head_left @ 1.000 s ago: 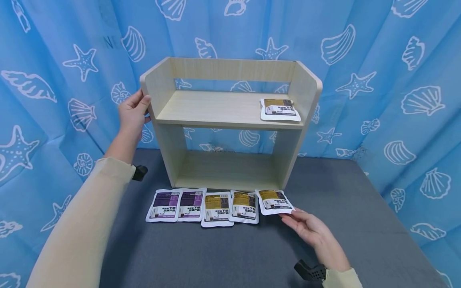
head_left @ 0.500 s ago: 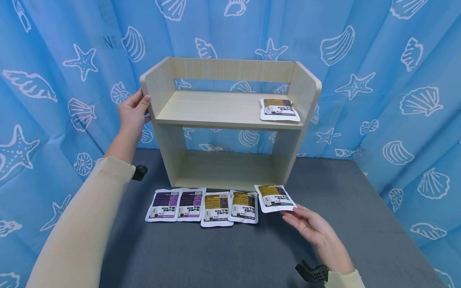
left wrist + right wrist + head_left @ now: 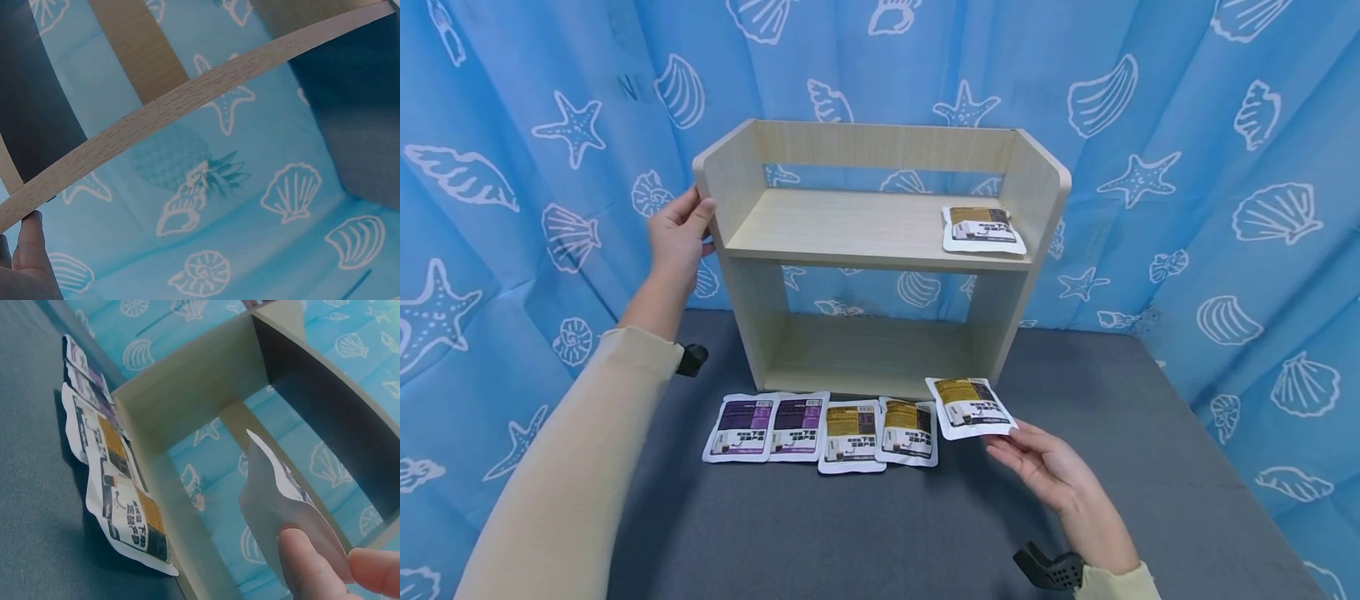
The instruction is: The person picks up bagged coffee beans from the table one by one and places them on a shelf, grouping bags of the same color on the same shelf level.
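Note:
My left hand (image 3: 679, 233) grips the upper left side panel of a pale two-tier wooden shelf (image 3: 850, 221), thumb on the front edge. At the lower right, my right hand (image 3: 1052, 471) pinches the near corner of a white pouch (image 3: 972, 408) with a gold-and-black label. In the right wrist view this pouch (image 3: 275, 506) is raised off the table, its plain back toward the camera, between thumb and fingers. Another gold-labelled pouch (image 3: 983, 230) lies at the right end of the upper tier.
Two purple-labelled pouches (image 3: 741, 428) and two gold-labelled pouches (image 3: 852, 436) lie in a row on the dark grey table (image 3: 820, 533), in front of the shelf. The lower tier (image 3: 872, 354) has a raised floor. A blue curtain (image 3: 1180, 150) with shell prints hangs behind.
My right hand has lifted the gold-labelled pouch from the row's right end, raising its far edge and shifting it slightly toward the shelf. My left hand stays on the side panel.

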The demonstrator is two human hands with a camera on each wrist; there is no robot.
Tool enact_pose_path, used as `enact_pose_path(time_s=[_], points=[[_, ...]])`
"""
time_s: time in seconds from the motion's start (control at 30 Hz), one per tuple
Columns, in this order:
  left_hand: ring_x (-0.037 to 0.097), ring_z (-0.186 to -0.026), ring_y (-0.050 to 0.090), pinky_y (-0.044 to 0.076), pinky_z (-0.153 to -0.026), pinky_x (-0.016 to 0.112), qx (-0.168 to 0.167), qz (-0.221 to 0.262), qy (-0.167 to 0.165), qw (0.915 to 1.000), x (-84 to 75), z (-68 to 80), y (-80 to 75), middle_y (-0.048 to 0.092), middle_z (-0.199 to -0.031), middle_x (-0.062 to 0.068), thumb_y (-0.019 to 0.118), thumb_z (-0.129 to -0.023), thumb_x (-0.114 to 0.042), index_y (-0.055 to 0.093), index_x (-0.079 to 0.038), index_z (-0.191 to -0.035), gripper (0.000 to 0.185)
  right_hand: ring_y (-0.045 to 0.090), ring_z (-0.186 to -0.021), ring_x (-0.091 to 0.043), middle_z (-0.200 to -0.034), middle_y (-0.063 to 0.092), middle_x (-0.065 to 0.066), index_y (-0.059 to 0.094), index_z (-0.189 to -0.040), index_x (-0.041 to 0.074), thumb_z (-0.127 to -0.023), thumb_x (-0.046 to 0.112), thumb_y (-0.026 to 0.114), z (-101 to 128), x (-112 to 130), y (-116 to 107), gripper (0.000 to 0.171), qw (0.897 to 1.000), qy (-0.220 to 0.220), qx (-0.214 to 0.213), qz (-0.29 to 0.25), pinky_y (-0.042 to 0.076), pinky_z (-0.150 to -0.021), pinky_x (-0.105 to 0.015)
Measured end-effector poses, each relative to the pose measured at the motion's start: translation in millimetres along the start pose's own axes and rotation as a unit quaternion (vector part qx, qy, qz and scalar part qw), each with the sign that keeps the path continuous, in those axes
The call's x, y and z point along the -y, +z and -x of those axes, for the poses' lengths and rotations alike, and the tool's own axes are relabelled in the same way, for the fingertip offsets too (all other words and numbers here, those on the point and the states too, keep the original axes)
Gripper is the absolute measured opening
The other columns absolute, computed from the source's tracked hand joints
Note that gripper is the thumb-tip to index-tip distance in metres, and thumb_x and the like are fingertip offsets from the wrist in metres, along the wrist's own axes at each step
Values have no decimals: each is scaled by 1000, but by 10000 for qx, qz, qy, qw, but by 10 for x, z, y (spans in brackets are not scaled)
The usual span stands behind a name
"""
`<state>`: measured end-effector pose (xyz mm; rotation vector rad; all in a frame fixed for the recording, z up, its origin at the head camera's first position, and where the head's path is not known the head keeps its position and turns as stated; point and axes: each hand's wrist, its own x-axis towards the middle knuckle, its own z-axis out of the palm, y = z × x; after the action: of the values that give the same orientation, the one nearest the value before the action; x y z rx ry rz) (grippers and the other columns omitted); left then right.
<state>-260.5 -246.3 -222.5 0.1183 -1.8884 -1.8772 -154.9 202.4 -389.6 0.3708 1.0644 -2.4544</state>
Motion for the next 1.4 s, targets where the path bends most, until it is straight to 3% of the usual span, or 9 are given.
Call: enact_pose_path(time_s=[0.3, 0.53, 0.93, 1.17, 1.4], points=[[18, -117, 57, 50, -88, 27, 35, 8, -20, 10000, 2, 5, -1, 56, -138, 3, 61, -90, -39, 54, -26, -139, 51, 67, -98, -23, -100, 68, -13, -4, -155, 7, -104, 3, 38, 26, 23, 75, 67, 10000, -86, 50, 5, 39, -104, -41], [18, -116, 57, 49, -78, 23, -8, 130, -65, 9999, 6, -3, -15, 57, -136, 3, 63, -89, -38, 56, -26, -138, 51, 67, -99, -23, -101, 68, -12, -3, -156, 7, -104, 3, 40, 50, 36, 145, 68, 9998, -141, 146, 64, 32, -106, -42], [17, -113, 58, 50, -74, 20, -5, 62, 15, 10000, 11, 6, -10, 58, -135, 5, 62, -89, -39, 56, -26, -138, 51, 66, -99, -23, -104, 67, -13, -4, -155, 5, -103, 0, 39, 84, 60, 217, 67, 9989, -221, 395, 134, 43, -100, -42], [18, -116, 57, 50, -77, 21, -8, 62, -52, 10000, 5, 8, -16, 57, -135, 4, 62, -89, -39, 55, -27, -138, 51, 66, -100, -23, -105, 67, -12, -4, -155, 4, -103, 0, 38, 120, 64, 259, 66, 9983, -286, 456, 211, 42, -101, -41], [18, -114, 58, 51, -72, 18, -19, 103, -70, 9999, 3, -1, -15, 58, -135, 4, 63, -89, -38, 56, -27, -137, 50, 66, -101, -22, -105, 67, -11, -2, -155, 4, -103, 1, 40, 141, 72, 309, 67, 9979, -370, 484, 240, 41, -101, -41]])
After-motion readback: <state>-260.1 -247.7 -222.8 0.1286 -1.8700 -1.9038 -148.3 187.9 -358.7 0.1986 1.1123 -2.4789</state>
